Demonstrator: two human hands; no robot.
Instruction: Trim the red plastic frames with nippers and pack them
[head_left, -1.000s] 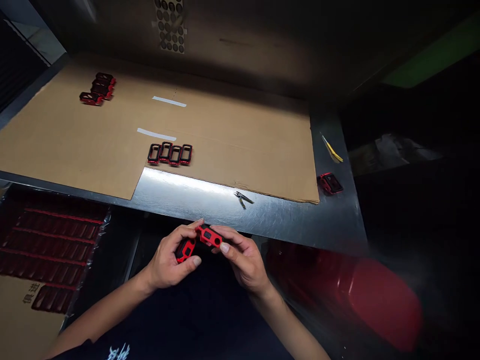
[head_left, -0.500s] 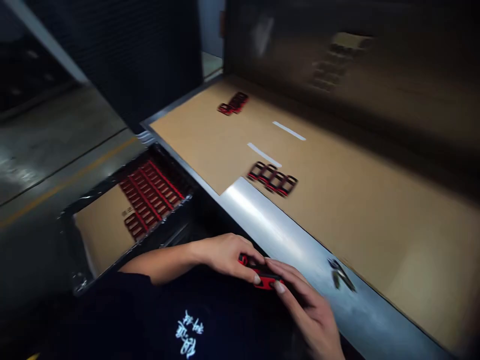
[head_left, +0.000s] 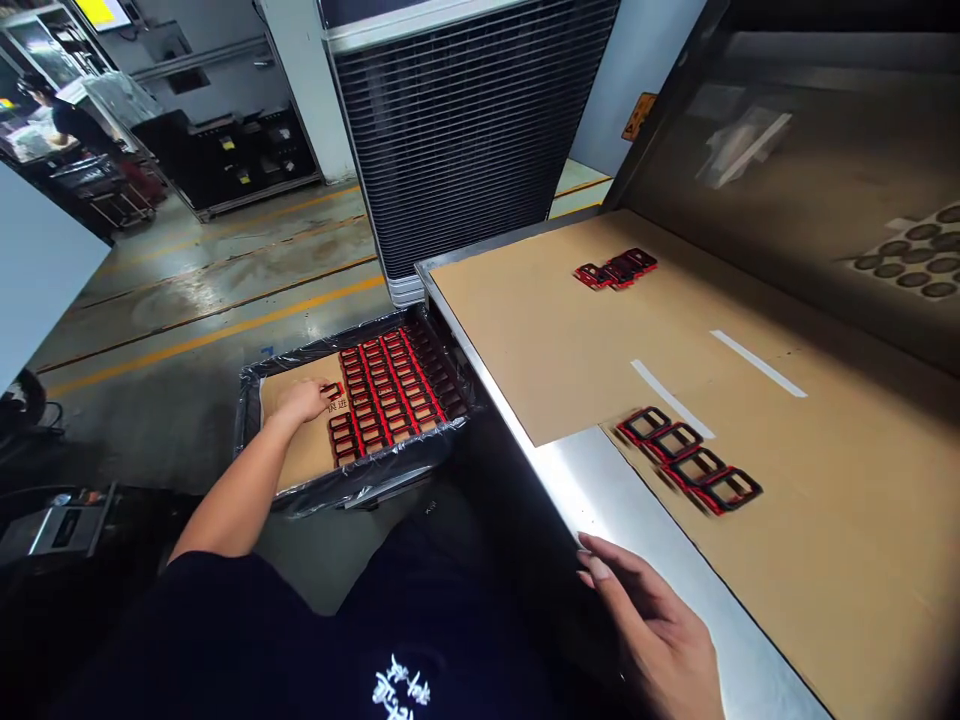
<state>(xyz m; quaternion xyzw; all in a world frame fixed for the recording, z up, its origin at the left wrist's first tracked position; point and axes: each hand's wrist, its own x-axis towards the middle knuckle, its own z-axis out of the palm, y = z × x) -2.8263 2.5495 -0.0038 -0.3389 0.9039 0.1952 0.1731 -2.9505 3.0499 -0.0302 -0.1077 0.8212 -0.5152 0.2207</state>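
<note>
My left hand [head_left: 304, 400] reaches down into a plastic-lined cardboard box [head_left: 300, 460] on the floor at my left. Its fingers are closed on a red and black part [head_left: 331, 391] at the edge of the rows of red and black parts [head_left: 390, 385] packed inside. My right hand [head_left: 652, 625] rests at the near edge of the metal table [head_left: 592, 490], fingers stretched out, holding nothing. Several black and red frames [head_left: 690, 460] lie in a row on the cardboard sheet [head_left: 570, 340] beyond it.
A small cluster of red parts [head_left: 616, 270] lies at the far side of the cardboard. Two white tape strips [head_left: 671, 398] mark the sheet. A large grey louvred machine [head_left: 465, 120] stands behind the box. A sheet of round dots [head_left: 915, 255] hangs on the back wall.
My head has turned left. My left hand carried the red part from in front of me down into the floor box. My right hand let go and now lies open by the table edge.
</note>
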